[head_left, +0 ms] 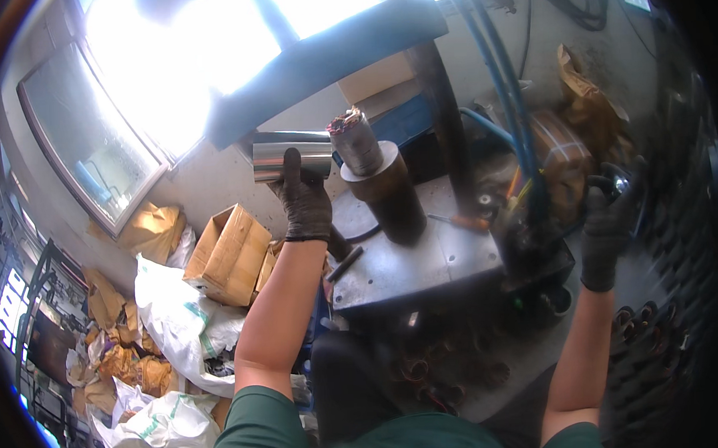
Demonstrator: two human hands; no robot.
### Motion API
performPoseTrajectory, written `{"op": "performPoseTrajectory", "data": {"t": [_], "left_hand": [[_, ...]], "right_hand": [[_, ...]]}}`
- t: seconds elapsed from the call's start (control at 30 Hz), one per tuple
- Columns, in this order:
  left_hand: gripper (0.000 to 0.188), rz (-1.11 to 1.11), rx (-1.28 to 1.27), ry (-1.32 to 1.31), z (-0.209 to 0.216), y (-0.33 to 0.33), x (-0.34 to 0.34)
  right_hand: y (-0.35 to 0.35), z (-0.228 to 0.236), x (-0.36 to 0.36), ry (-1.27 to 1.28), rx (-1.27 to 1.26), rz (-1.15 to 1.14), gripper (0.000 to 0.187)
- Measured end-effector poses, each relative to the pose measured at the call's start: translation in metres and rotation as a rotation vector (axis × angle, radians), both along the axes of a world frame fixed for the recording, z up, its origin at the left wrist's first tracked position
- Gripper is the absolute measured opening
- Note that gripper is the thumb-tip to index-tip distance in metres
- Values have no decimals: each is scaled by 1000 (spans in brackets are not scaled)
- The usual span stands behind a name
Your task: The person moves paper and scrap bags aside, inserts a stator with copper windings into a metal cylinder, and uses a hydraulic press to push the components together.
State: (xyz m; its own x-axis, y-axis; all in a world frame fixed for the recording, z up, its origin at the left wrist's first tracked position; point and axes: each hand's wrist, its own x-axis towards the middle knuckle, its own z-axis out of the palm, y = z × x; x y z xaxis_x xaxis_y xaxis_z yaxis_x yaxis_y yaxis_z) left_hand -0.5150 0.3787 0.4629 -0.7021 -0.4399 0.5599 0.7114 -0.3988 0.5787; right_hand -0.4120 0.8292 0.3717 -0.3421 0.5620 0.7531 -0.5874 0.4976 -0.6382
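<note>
My left hand [304,206], in a dark glove, grips a shiny metal cylinder [272,160] held sideways, thumb over its near face. Just right of the cylinder, a grey stator core [358,148] with reddish wire ends on top stands slightly tilted on a round steel post [394,202]. The cylinder's right end comes close to the core; I cannot tell whether they touch. Off to the right, my gloved right hand [604,233] is closed at something dark with a shiny spot, which I cannot make out.
The post rises from a steel press table [409,274] under a blue crossbeam [328,61]. A screwdriver-like tool [461,221] and a short dark rod [345,265] lie on the table. Blue hoses [501,82] hang at right. Left are a cardboard box [228,258] and white sacks [166,312].
</note>
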Motion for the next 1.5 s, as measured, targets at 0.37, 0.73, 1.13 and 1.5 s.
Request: {"op": "performPoseTrajectory", "data": {"t": [0.37,0.73,1.13,1.5], "left_hand": [[65,300,122,-122,33,16,-64],[47,-136,-35,-240,61,-32,-160],[53,86,-392,-206,87,6,-131],[68,354,-772,-162,87,26,-115]], "right_hand": [[-5,2,1,65,47,-26,87],[-12,3,2,48,-100,136,89],[-4,12,6,11,-11,-50,44],[28,36,47,-117,183,-23,13]]}}
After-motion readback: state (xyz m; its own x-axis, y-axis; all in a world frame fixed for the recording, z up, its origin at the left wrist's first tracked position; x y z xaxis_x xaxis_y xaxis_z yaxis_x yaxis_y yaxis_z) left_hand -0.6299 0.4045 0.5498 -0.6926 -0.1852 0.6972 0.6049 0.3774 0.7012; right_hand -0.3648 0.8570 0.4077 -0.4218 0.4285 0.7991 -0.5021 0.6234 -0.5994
